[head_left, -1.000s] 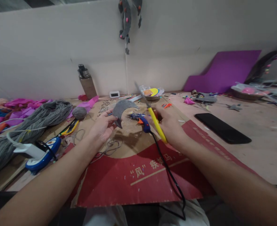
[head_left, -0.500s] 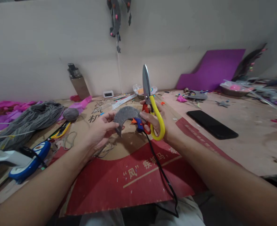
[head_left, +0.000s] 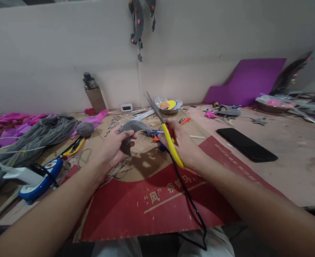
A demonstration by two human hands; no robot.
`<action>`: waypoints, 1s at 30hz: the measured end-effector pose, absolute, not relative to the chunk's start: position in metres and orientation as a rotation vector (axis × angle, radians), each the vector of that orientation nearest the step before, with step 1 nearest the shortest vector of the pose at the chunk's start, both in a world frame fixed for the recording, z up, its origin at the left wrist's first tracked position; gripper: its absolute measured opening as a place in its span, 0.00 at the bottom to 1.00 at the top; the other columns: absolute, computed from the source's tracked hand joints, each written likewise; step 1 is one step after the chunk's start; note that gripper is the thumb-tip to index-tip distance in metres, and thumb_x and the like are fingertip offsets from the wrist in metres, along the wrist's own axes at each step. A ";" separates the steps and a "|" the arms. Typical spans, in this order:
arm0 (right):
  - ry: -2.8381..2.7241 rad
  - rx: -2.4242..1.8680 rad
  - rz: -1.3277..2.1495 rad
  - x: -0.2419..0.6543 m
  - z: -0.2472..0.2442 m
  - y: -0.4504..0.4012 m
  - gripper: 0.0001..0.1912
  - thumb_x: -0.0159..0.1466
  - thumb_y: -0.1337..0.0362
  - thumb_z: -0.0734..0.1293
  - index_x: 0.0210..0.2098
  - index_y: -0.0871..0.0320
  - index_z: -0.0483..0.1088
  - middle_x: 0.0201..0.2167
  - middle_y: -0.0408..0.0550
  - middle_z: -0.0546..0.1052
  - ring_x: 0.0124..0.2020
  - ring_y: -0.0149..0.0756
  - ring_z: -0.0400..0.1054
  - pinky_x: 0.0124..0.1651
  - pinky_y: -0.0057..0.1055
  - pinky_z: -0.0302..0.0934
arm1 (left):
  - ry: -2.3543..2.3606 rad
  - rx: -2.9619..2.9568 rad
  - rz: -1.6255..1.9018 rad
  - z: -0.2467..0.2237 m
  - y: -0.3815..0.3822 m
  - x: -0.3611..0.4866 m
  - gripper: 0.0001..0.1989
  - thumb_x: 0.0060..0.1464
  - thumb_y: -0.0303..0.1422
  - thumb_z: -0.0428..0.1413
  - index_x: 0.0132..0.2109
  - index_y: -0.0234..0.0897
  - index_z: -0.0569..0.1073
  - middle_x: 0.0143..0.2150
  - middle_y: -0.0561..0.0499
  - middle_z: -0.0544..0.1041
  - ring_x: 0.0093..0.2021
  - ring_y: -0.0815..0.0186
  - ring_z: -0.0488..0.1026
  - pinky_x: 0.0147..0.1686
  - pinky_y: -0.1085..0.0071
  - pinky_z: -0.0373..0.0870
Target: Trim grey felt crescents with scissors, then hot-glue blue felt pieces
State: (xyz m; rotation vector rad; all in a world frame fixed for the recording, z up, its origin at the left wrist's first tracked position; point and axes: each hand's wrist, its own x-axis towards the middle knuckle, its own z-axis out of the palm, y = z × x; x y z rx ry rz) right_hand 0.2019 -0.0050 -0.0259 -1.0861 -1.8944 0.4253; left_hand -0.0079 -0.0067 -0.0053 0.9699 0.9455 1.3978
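Note:
Near the middle, a grey yarn-wrapped crescent (head_left: 136, 125) is pinched at its left end by my left hand (head_left: 117, 142), thumb on top. My right hand (head_left: 179, 137) grips scissors (head_left: 169, 142) with yellow and red handles, the blades pointing up and to the left. The crescent's right end lies close to the right fingers; whether they touch it cannot be made out. Under the right hand sits a blue and orange tool (head_left: 161, 145), partly hidden, with a black cord (head_left: 188, 198) running down over the red cardboard (head_left: 114, 210).
Grey yarn (head_left: 47, 137), a yellow cutter (head_left: 75, 146) and a blue power strip (head_left: 43, 182) lie at the left. A dark bottle (head_left: 94, 94) stands behind. To the right are a black phone (head_left: 246, 144), a purple sheet (head_left: 253, 82) and a bowl (head_left: 169, 110) at the back.
The scissors have tilted left and lower, their blades now slanting. My right hand has turned, and my left hand has more of the crescent's end between its fingers. The view has shifted slightly.

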 end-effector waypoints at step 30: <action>-2.225 -1.575 -0.387 0.196 -0.030 -0.013 0.22 0.67 0.57 0.57 0.59 0.51 0.61 0.44 0.52 0.71 0.35 0.39 0.68 0.29 0.30 0.48 | 0.853 0.892 1.396 -0.006 -0.008 -0.007 0.07 0.45 0.21 0.60 0.32 0.32 0.71 0.25 0.51 0.71 0.25 0.73 0.67 0.19 0.80 0.60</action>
